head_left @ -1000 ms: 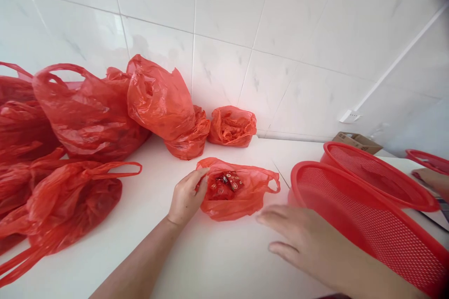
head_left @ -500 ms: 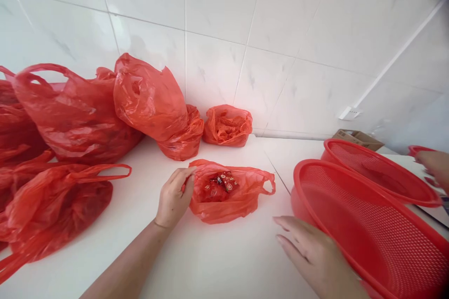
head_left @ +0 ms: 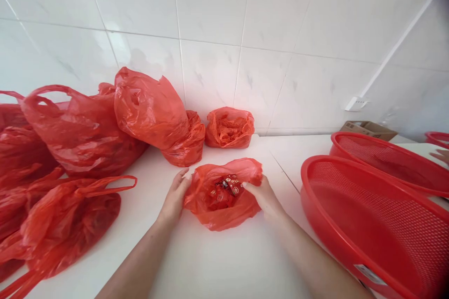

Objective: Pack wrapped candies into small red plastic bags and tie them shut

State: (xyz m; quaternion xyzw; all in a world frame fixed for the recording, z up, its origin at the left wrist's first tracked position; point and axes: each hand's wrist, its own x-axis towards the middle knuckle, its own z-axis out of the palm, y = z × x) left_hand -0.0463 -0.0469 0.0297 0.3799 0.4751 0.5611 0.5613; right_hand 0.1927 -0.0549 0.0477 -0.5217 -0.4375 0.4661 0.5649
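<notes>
An open red plastic bag [head_left: 224,219] stands on the white table in front of me, its mouth facing up. Small red packets [head_left: 233,184] with pale printing lie inside it. My left hand [head_left: 175,196] is closed on the bag's left side, with the fingertips at the rim. On the opposite side, my right hand [head_left: 264,196] grips the rim, its thumb inside the mouth and its other fingers hidden behind the plastic.
Several filled red bags [head_left: 87,126] crowd the left side, and a small open red bag [head_left: 229,131] sits by the tiled wall. Large red mesh baskets [head_left: 351,224] stand on the right, near a cardboard box [head_left: 372,130]. Another person's hand [head_left: 441,155] shows at the right edge.
My right hand has moved left from beside the basket and taken hold of the bag's right side. The bag's mouth is now spread wider and rounder.
</notes>
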